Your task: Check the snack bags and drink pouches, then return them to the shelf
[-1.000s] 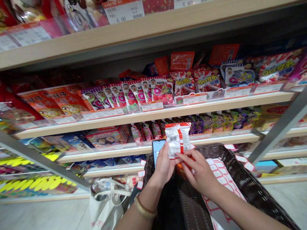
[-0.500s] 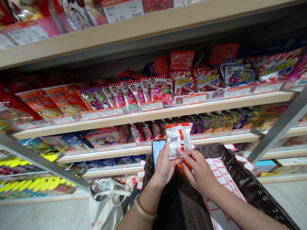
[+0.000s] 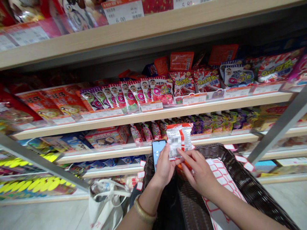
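Note:
In my left hand (image 3: 163, 166) is a smartphone (image 3: 158, 150) with a lit, pale blue screen. The same hand also grips the lower left of a small white and orange snack packet (image 3: 174, 145), pressed against the phone's side. The packet is upright with its printed back and barcode toward me; its contents are hidden. My right hand (image 3: 198, 169) has its fingers apart, and one fingertip touches the lower face of the packet. Under both hands is a dark brown wicker basket (image 3: 261, 195), with an orange thing (image 3: 183, 171) partly hidden beneath the fingers.
A white cloth with red lines (image 3: 220, 179) lies in the basket. Ahead, a shelf edge (image 3: 153, 116) carries rows of candy bags (image 3: 161, 91), with pouches (image 3: 155, 129) below. Grey slanted posts (image 3: 275, 127) flank the lower shelves. A white tote bag (image 3: 105, 201) is at lower left.
The packet has shifted down very slightly, and the phone's screen shows a little more clearly. Otherwise both hands keep the same pose.

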### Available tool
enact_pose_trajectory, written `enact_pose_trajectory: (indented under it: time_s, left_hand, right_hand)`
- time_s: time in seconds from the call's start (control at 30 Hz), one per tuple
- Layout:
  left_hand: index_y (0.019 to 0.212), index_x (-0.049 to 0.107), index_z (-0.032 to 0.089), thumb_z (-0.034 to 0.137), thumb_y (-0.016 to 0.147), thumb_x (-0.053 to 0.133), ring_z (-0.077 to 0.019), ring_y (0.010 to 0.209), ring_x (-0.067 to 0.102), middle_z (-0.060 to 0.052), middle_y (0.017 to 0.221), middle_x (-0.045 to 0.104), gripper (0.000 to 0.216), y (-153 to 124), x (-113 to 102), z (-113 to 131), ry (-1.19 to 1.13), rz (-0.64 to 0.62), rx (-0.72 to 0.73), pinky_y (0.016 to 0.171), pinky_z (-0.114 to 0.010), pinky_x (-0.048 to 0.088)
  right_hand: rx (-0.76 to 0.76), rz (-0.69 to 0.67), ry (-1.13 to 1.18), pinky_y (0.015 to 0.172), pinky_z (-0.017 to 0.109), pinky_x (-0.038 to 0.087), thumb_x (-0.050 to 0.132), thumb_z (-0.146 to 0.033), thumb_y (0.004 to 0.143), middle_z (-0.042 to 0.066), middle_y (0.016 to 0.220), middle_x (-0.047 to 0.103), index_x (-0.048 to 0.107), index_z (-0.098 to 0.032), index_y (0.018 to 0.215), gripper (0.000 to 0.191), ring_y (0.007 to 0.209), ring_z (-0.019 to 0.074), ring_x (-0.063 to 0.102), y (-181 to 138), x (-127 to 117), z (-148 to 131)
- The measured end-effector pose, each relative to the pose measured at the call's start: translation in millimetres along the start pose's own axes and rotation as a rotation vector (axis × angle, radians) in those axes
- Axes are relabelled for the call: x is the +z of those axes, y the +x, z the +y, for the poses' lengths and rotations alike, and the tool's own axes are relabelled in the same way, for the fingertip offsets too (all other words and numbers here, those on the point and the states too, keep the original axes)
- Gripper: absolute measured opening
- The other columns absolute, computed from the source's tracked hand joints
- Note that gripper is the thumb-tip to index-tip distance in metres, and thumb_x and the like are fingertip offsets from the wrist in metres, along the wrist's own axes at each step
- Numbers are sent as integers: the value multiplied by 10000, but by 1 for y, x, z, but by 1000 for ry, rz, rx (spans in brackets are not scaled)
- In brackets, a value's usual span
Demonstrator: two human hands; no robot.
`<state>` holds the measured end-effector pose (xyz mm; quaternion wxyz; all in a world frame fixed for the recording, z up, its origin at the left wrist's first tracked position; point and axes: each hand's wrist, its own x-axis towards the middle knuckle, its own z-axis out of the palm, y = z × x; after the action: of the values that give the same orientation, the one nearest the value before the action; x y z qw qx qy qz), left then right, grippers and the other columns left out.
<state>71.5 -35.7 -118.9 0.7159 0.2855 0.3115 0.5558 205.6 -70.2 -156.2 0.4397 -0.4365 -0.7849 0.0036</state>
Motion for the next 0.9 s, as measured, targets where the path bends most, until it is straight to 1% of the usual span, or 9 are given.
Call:
enact_pose_trajectory:
  time_s: [0.27, 0.43, 0.5, 0.6, 0.7, 0.77, 0.83, 0.9]
  left_hand:
    - [1123, 679, 151, 496, 789, 708, -327, 1151, 642, -151, 1198, 705, 481, -1, 1, 0, 4, -20, -1, 976, -519, 524]
    - [1091, 701, 151, 536, 773, 702, -335, 1203, 608, -142, 1196, 709, 499, -4, 2, 1, 18, -77, -18, 1014, -521, 491]
    - [1112, 702, 165, 546, 785, 684, -336, 1250, 574, -129, 1229, 697, 502, -10, 7, 2, 15, -120, -29, 1050, -518, 461]
    - [1196, 680, 211, 554, 825, 634, -303, 1353, 482, -89, 1328, 645, 507, -23, 20, 4, 14, -244, -20, 1139, -471, 378]
    - [1292, 627, 268, 540, 861, 592, -251, 1450, 346, -30, 1473, 519, 510, -38, 34, 9, 78, -362, 35, 1214, -388, 260]
    - [1368, 554, 311, 516, 898, 545, -226, 1490, 253, 13, 1549, 413, 512, -45, 43, 16, 179, -421, 102, 1236, -355, 186]
    - [1414, 490, 337, 449, 920, 535, -213, 1511, 181, 34, 1585, 340, 509, -49, 52, 26, 344, -461, 193, 1244, -345, 127]
    - [1390, 523, 329, 339, 899, 590, -226, 1514, 166, 20, 1590, 329, 496, -47, 62, 38, 530, -444, 324, 1244, -348, 99]
  right_hand:
    - [18, 3, 0, 798, 412, 520, 505, -141, 923, 79, 1018, 582, 377, -274, 1479, 586, 909, 237, 564, 0, 1, 1]
    - [25, 60, 61, 767, 385, 518, 512, -173, 940, 54, 953, 580, 410, -292, 1452, 536, 867, 222, 564, 1, -2, -1]
    - [30, 93, 102, 762, 377, 519, 495, -180, 950, 52, 963, 566, 408, -308, 1446, 519, 875, 217, 563, 3, -7, -4]
    - [55, 159, 145, 811, 412, 527, 506, -242, 945, 84, 1077, 519, 415, -305, 1428, 495, 968, 242, 554, 8, -16, -11]
    - [80, 276, 168, 903, 498, 510, 576, -349, 900, 127, 1193, 465, 412, -263, 1395, 528, 1115, 305, 506, 16, -26, -17]
    - [90, 355, 195, 936, 530, 498, 611, -357, 877, 140, 1221, 469, 416, -255, 1362, 532, 1159, 321, 491, 22, -31, -20]
    - [101, 413, 265, 944, 516, 507, 597, -321, 890, 142, 1230, 501, 435, -262, 1331, 474, 1155, 305, 525, 29, -38, -22]
    - [156, 472, 395, 917, 464, 543, 548, -295, 925, 133, 1224, 557, 450, -277, 1318, 405, 1107, 268, 592, 38, -46, -24]
